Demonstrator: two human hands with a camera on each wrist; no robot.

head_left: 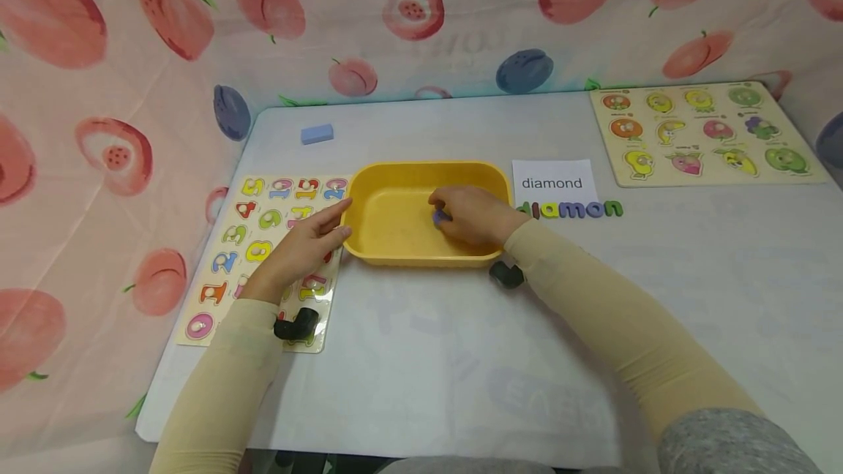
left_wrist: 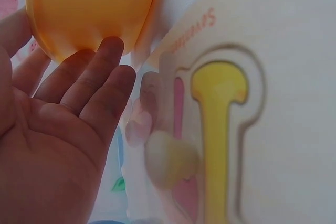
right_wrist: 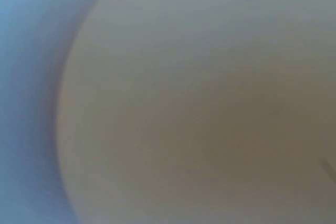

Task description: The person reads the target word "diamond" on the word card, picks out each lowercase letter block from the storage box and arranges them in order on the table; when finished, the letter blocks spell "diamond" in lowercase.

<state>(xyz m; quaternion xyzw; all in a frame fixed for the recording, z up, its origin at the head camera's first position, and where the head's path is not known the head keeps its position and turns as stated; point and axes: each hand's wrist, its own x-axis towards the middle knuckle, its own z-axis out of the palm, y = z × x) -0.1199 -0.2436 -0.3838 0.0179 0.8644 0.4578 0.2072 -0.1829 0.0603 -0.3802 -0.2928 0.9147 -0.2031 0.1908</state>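
Observation:
My right hand (head_left: 476,216) reaches into a yellow plastic tray (head_left: 388,258) and pinches a small purple letter piece (head_left: 440,218), whose shape is mostly hidden by the fingers. At the tray's left end, my left hand (head_left: 299,254) rests its fingertips against the rim. The left wrist view shows the fingers (left_wrist: 86,85) of that hand extended, tips on the tray's outer wall (left_wrist: 92,9). To the right of the tray, coloured letters (head_left: 571,209) spell "diamon", the first partly covered by my right wrist. The right wrist view is blurred.
Under my left forearm lies a number puzzle board (head_left: 197,298) with knobbed pieces. A printed "diamond" card (head_left: 553,170) lies above the letters. A fruit puzzle board (head_left: 714,174) is at the back right, a blue block (head_left: 317,134) at the back left.

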